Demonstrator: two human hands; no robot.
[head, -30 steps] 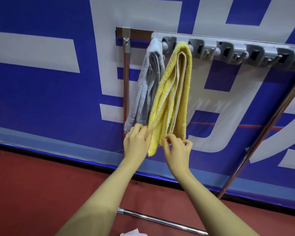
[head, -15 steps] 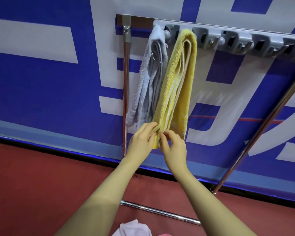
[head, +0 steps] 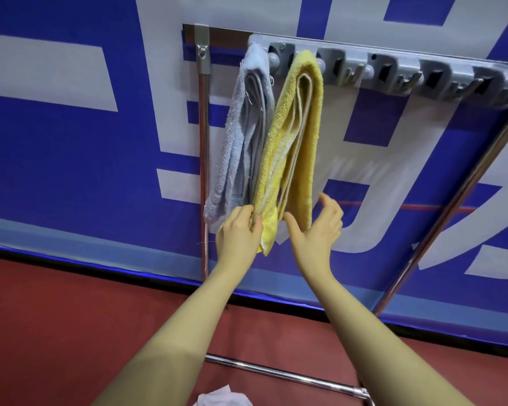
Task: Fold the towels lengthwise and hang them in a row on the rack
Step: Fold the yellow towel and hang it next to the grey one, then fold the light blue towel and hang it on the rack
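Observation:
A folded yellow towel (head: 301,136) hangs from the grey hook rail (head: 399,74) of the rack, second from the left. A folded grey towel (head: 241,136) hangs beside it on the first hook, touching it. My left hand (head: 239,238) pinches the lower left edge of the yellow towel between thumb and fingers. My right hand (head: 317,230) is just right of the towel's bottom, fingers spread, holding nothing. Several hooks to the right of the yellow towel are bare.
The rack's metal uprights (head: 203,171) and slanted right leg (head: 449,206) frame the towels, with a chrome base bar (head: 279,373) on the red floor. A white cloth (head: 223,398) lies at the bottom edge. A blue and white banner (head: 71,142) fills the wall behind.
My right hand has let go of the yellow towel's bottom edge and opened, moving right. My left hand stays pinched on the towel's left edge. The view has shifted slightly.

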